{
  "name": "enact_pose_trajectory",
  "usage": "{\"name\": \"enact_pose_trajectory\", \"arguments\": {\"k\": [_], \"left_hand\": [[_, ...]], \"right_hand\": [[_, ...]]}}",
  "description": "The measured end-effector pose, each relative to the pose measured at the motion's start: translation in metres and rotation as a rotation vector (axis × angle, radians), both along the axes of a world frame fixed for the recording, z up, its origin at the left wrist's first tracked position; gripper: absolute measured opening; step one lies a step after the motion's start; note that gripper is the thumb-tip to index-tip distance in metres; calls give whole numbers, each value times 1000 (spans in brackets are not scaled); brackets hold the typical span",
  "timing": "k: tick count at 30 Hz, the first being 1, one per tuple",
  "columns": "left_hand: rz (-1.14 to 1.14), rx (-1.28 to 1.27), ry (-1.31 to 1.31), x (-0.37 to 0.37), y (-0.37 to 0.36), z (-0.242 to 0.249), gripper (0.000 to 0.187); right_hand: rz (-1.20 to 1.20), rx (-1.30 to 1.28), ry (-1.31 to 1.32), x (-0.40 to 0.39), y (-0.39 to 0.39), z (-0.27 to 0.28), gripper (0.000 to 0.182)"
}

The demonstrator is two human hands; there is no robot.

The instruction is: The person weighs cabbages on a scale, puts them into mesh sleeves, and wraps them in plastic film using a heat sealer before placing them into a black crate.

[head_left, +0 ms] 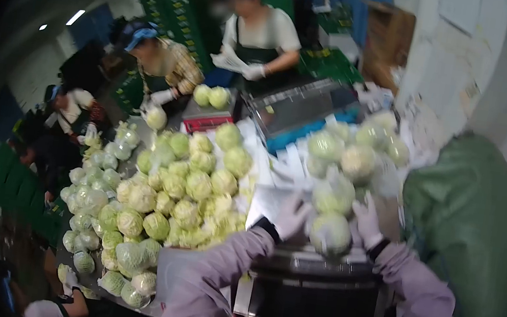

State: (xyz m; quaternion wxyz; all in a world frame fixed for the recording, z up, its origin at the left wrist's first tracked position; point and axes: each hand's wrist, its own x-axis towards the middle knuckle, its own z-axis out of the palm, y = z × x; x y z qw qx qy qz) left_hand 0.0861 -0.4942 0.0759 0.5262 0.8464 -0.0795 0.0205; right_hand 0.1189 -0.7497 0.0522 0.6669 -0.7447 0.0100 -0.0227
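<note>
Two pale green cabbages in clear plastic, an upper one (333, 196) and a lower one (330, 233), lie between my hands on a metal-topped machine (316, 265). My left hand (291, 216), in a white glove, is just left of them over the metal plate (267, 202), its fingers stretched forward. On the other side my right hand (368, 222), also white-gloved, has its thumb and fingers apart, fingertips right at the plastic of the upper cabbage. Both hands are slightly blurred. Beyond them is a pile of wrapped cabbages (358, 161).
Many cabbages (191, 185), loose and wrapped, cover the table to my left. A red scale (208, 123) bears two cabbages, beside a dark and blue machine (302, 110). Several gloved co-workers (261, 36) stand across and left. Green cloth (476, 235) bulges close at my right.
</note>
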Motion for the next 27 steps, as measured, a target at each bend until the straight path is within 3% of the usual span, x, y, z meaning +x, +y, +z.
{"name": "enact_pose_trajectory", "arguments": {"k": [1, 2, 4, 5, 8, 10, 14, 16, 17, 18, 20, 22, 25, 26, 27], "left_hand": [[102, -184, -28, -11, 12, -24, 51], [59, -20, -189, -30, 25, 8, 51], [-54, 174, -171, -59, 57, 37, 47], [-129, 305, -217, -71, 72, 42, 45], [-430, 646, -163, -95, 96, 53, 48], [-662, 957, -294, -95, 97, 38, 53], [-753, 1040, -585, -86, 70, 6, 46], [-745, 938, -544, -83, 53, 4, 38], [-713, 873, -492, -82, 48, -3, 25], [-676, 576, -550, -79, 46, -25, 17], [-469, 493, -459, -97, 34, -23, 15], [-174, 121, -48, -123, 30, -14, 19], [-222, -15, 259, -154, 46, 9, 25], [-233, 29, 117, -168, 48, 6, 24], [-362, 35, 398, -179, 47, 51, 21]], "right_hand": [[16, -86, -47, -18, -15, 8, 58], [44, -167, -109, -34, -26, 30, 49], [177, -338, -196, -73, -46, 81, 34], [264, -464, -379, -84, -61, 86, 28], [646, -772, -465, -106, -98, 106, 27], [925, -1110, -617, -100, -109, 101, 46], [985, -1227, -747, -93, -96, 62, 43], [1018, -1210, -692, -88, -91, 55, 23], [987, -1204, -673, -87, -95, 52, 18], [955, -1200, -658, -86, -101, 50, 14], [673, -997, -476, -102, -97, 44, 13], [484, -749, -160, -118, -97, 46, 14], [639, -557, 67, -143, -100, 80, 16], [738, -523, 157, -150, -101, 96, 17], [858, -532, 271, -161, -97, 121, 18]]}}
